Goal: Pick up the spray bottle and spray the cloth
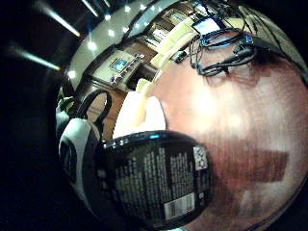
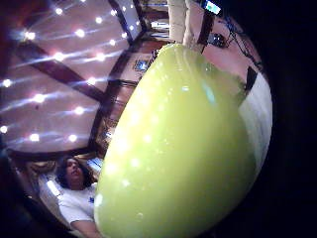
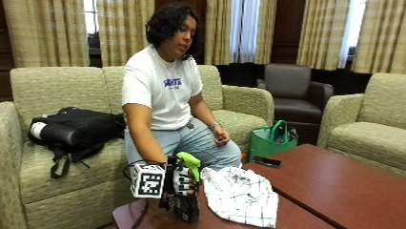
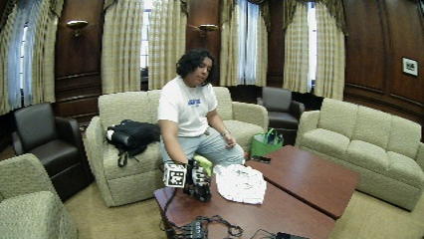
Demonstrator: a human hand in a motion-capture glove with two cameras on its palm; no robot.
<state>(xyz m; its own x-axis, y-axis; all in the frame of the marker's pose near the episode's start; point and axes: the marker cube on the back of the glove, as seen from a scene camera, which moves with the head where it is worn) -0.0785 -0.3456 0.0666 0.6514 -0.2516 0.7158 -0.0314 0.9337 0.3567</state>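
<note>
A black spray bottle [image 3: 187,207] with a lime-green trigger head [image 3: 189,162] stands upright at the near corner of the dark wooden table [image 3: 329,186]. My gloved right hand [image 3: 179,183] grips the bottle's neck just under the green head. A white checked cloth [image 3: 241,195] lies crumpled on the table right beside the bottle. In the little finger side palm view the bottle's black labelled body [image 1: 159,183] fills the near field, with the cloth [image 1: 139,115] behind it. The green head [image 2: 183,148] fills the thumb side palm view.
Cables and small devices [image 4: 205,229] lie at the table's near end. A dark phone [image 3: 266,162] rests on the table's far edge, and a green bag [image 3: 271,140] stands on the floor beyond. Sofas surround the table; a black backpack [image 3: 76,129] lies on one.
</note>
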